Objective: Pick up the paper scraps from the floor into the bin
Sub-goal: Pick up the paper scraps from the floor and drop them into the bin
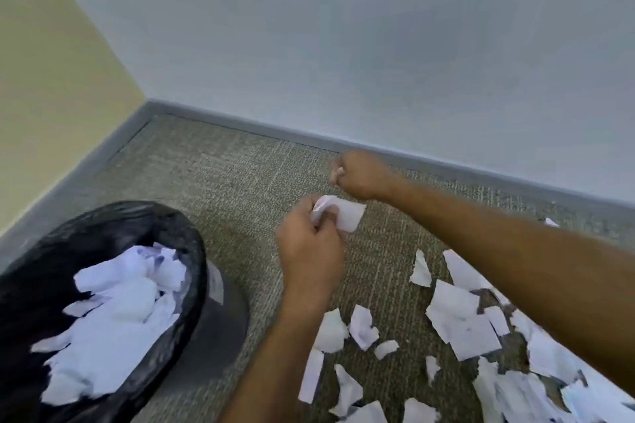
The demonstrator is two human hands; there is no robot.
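Observation:
My left hand (309, 244) grips a bunch of white paper scraps (348, 216) above the carpet, to the right of the bin. My right hand (360, 175) is curled into a fist further off, close to the baseboard, and pinches what looks like a small pale scrap (338, 171) at its fingertips. The bin (194, 251) stands at the lower left; it is lined with a black bag and holds several white scraps (120, 306). Several more torn scraps (457, 319) lie scattered on the carpet at the lower right, partly under my right forearm.
This is a room corner: a yellow wall (51, 79) on the left, a pale grey wall (378, 45) ahead, and a grey baseboard (240, 120) along both. A lone scrap (551, 221) lies near the right baseboard.

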